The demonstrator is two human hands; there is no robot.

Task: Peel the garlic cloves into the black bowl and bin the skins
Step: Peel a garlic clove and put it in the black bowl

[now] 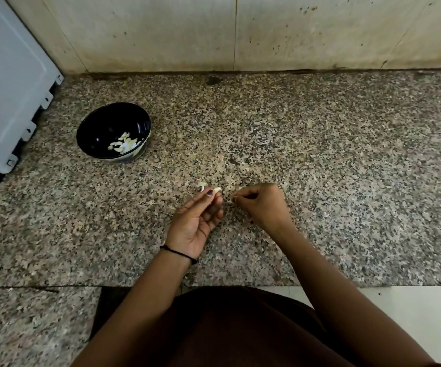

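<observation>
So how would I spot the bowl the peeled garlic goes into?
Look at the speckled stone counter, towards its left end beside the grey appliance. The bowl stands there: round, glossy black inside, holding pale peeled cloves.

1 thin black cord (178,252) circles the left wrist. Beyond the cord, the left hand (198,221) has 1 thumbnail (210,193) painted dark purple. Below the cord, a dark brown garment (240,327) covers the torso; both forearms are bare.
</observation>
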